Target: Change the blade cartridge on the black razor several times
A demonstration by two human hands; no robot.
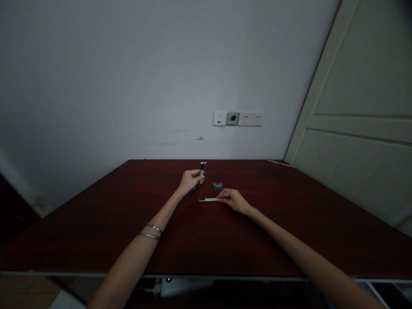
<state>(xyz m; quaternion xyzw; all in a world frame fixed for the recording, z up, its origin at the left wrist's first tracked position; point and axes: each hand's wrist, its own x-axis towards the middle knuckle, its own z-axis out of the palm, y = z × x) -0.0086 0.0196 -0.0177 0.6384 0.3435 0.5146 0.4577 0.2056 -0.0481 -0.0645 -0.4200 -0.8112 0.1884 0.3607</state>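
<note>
My left hand [188,181] is closed round the grey handle of a razor [201,173], which stands upright with its head at the top. Below that hand lies a small dark piece [195,189], too small to make out. My right hand [234,200] pinches the right end of a slim white stick [208,199] with a dark left tip; it lies level, at or close to the tabletop. Just beyond the right fingers is a small clear case [218,186] with something green in it.
A dark red wooden table [109,223] reaches back to a grey wall [112,86]. Sockets and switches [238,119] are set in the wall. A pale panelled door [360,107] stands at the right. A thin strip [280,163] lies at the back right edge.
</note>
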